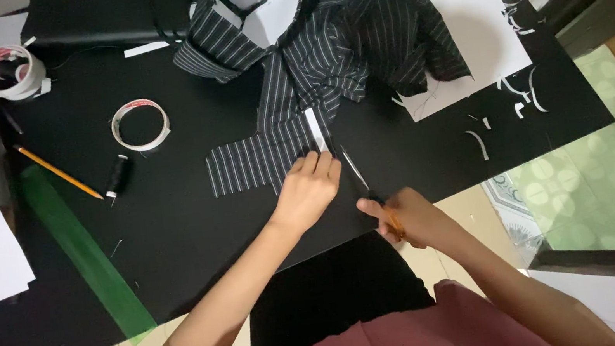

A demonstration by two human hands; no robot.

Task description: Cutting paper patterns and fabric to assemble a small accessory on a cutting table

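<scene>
A black pinstriped garment (339, 44) lies bunched on a black table (174, 236), with a flat striped strip (252, 164) stretching toward me. A small white paper piece (315, 129) sits on the strip. My left hand (308, 192) presses down on the strip's near edge, fingers beside the white piece. My right hand (405, 219) grips scissors with orange handles (394, 225); their blades (355, 171) point up toward the fabric, just right of my left hand.
A white tape roll (141, 125), a second tape roll (10, 72), a yellow pencil (59, 173), a black thread spool (117, 175) and a green ruler (87, 255) lie at left. White paper (460, 13) with cut scraps (521, 96) lies at right.
</scene>
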